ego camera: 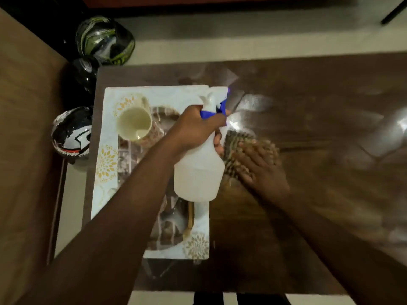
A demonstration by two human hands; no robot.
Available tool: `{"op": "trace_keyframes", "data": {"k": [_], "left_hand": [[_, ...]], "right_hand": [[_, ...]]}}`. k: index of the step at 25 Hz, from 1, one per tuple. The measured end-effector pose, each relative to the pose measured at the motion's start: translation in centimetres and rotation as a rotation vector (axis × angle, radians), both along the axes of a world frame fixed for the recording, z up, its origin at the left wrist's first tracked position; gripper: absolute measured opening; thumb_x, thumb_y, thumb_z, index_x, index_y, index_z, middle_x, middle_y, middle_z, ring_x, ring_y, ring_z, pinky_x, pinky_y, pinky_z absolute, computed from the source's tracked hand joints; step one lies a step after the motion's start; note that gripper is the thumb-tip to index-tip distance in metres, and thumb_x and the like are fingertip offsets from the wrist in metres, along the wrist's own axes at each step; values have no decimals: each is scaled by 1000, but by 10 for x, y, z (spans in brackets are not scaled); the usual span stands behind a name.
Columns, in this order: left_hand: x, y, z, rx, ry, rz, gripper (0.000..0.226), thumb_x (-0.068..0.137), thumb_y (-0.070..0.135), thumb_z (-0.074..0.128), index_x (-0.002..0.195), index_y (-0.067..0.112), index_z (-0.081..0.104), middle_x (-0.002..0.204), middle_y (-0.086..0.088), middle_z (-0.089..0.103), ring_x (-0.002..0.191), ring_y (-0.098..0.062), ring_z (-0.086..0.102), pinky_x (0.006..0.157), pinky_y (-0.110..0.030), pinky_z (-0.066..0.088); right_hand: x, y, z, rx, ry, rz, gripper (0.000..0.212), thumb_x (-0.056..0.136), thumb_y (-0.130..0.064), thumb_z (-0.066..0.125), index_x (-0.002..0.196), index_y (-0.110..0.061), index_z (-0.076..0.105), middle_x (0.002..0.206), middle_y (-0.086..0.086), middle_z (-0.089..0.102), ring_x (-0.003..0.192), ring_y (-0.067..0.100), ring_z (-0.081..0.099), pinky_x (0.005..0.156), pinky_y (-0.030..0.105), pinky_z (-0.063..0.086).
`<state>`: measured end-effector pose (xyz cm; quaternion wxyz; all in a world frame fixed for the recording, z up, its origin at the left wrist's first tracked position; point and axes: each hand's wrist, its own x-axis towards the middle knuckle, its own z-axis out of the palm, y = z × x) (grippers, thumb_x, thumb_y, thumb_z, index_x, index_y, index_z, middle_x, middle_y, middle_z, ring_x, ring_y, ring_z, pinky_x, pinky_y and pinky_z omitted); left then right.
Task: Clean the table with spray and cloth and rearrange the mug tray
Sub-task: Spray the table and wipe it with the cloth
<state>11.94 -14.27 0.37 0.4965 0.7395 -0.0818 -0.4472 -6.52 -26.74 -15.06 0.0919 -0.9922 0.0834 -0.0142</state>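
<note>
My left hand (196,130) grips the neck of a white spray bottle (198,172) with a blue trigger, held above the right edge of the tray. My right hand (262,166) lies flat, palm down, on a brown patterned cloth (233,142) that rests on the dark glossy wooden table (319,106); hand and cloth are blurred. A white rectangular tray (105,164) with gold flower prints sits on the table's left part. On it a cream mug (134,123) stands upright at the far left. A second darker object on the tray near me is partly hidden by my left arm.
Three helmets sit on the floor left of the table: a green-black one (104,39), a dark one (84,73) and a white-black one (71,134). A brown surface (24,106) borders the far left. Light reflections show on the table's right half.
</note>
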Motion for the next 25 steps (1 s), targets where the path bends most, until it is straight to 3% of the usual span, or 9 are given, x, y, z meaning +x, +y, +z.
{"op": "trace_keyframes", "data": {"k": [3,6,8,12,14,16,19,21,25], "left_hand": [[-28,10,3,-9,3,-15,27,92,16,57,115,4,65,48,-5,57,45,-25,61,54,-32,55],[-57,14,7,3,17,-59,31,91,16,58,119,3,62,47,-4,58,45,-23,62,56,-33,57],[-75,19,5,-4,14,-89,31,91,13,57,121,6,61,47,-3,58,46,-24,62,56,-34,58],[-102,28,2,13,-67,-96,30,90,10,56,119,6,62,48,-1,59,50,-24,63,62,-41,60],[-118,32,2,37,-109,-96,24,90,10,57,112,6,65,47,-1,61,50,-23,64,63,-43,60],[-134,36,4,47,-152,-91,12,88,14,60,97,14,69,48,-2,63,48,-20,65,63,-41,57],[-157,31,8,103,-174,-84,13,79,23,65,75,12,67,50,-8,67,51,-23,67,76,-49,57],[-172,16,10,144,-180,-111,14,86,14,63,74,6,66,53,-10,68,55,-24,69,83,-52,55],[-207,-32,3,151,-191,-169,16,89,3,58,73,-2,63,56,-18,67,54,-17,69,79,-40,56]], "right_hand": [[-41,54,4,48,44,-458,50,93,-45,39,142,-33,34,150,1,37,142,23,22,114,55,9],[-120,139,-1,12,8,-74,56,92,-45,46,144,-35,29,152,-2,34,143,22,21,109,60,24],[-163,131,1,-24,13,108,53,91,-43,49,142,-37,36,150,-5,36,141,20,27,106,59,30],[-186,122,2,41,39,-222,52,88,-42,55,139,-37,43,148,-7,40,140,18,30,106,57,30],[-195,127,3,47,-5,-199,50,90,-43,52,139,-37,43,147,-7,41,139,18,31,106,57,31],[-216,100,6,-4,0,-82,47,93,-43,47,139,-38,41,148,-7,40,139,19,33,107,56,31],[-261,25,11,-66,89,-378,51,93,-44,42,143,-38,35,151,-7,34,142,19,24,107,54,29],[-296,-16,14,-26,137,-616,51,93,-45,37,144,-39,30,152,-6,33,142,18,22,107,53,30],[-359,-92,11,-47,113,-826,48,95,-43,31,141,-30,38,149,1,38,140,24,29,111,52,26]]}}
